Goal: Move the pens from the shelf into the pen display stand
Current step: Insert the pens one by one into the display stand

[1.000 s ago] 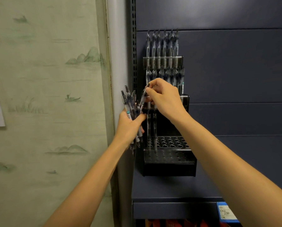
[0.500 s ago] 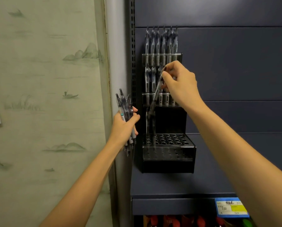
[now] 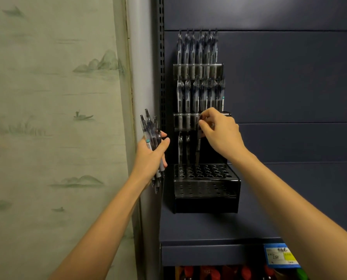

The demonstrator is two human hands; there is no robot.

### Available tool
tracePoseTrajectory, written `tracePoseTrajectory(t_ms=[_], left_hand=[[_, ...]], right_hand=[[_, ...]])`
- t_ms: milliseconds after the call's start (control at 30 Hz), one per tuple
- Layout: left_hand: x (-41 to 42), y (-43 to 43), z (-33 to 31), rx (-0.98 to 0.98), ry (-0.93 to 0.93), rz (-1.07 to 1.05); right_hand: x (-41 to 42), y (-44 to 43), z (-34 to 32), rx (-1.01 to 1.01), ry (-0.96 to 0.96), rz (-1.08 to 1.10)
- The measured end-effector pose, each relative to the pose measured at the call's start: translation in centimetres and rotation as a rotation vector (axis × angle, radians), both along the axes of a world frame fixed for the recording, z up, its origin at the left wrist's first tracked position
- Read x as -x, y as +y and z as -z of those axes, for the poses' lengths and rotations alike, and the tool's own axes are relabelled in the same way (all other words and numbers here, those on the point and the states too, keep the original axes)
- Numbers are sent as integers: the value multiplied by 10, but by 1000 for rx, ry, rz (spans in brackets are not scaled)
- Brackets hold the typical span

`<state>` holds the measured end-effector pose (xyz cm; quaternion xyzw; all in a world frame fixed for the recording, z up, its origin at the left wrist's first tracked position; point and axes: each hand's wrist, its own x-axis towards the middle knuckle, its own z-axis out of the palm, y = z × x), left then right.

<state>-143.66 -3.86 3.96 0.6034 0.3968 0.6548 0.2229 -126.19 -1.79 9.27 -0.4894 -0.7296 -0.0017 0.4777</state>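
A black tiered pen display stand point(image 3: 206, 190) hangs on the dark blue shelf panel. Its top two tiers are filled with clear pens point(image 3: 197, 47). Two pens point(image 3: 183, 150) stand at the left of the third tier's hole grid. My right hand point(image 3: 219, 132) pinches the top of one pen point(image 3: 197, 152), which stands nearly upright with its tip at a hole beside those two. My left hand point(image 3: 151, 156) grips a bundle of several pens point(image 3: 151, 130) to the left of the stand.
A perforated shelf upright point(image 3: 161, 77) runs just left of the stand, with a wallpapered wall point(image 3: 57, 118) beyond it. Below, a shelf edge carries a blue and yellow price tag point(image 3: 282, 255), and red items point(image 3: 209, 272) sit underneath.
My right hand took one pen from the bundle, lifted it up by the second tier, then lowered it to the third tier's holes. My left hand stayed beside the stand.
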Motion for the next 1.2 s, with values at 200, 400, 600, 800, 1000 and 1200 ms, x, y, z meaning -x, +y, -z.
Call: tracePoseTrajectory(t_ms=[200,400,600,800,1000,1200], left_hand=[[-3,0,0,-18,0,19],[-6,1,-1,-25,-16,32],[-9,-2,-2,-12,-18,54],[-18,-9,-6,16,-18,59],[-27,-17,-8,81,4,61],[-34,-12,-10,56,-24,29]], right_hand=[[4,3,18,74,-117,14],[4,3,28,63,-92,52],[8,-10,16,-62,-60,33],[30,-30,-6,-110,41,-235],[44,-35,-12,-135,-4,-282],[42,-33,-18,-106,-48,-283]])
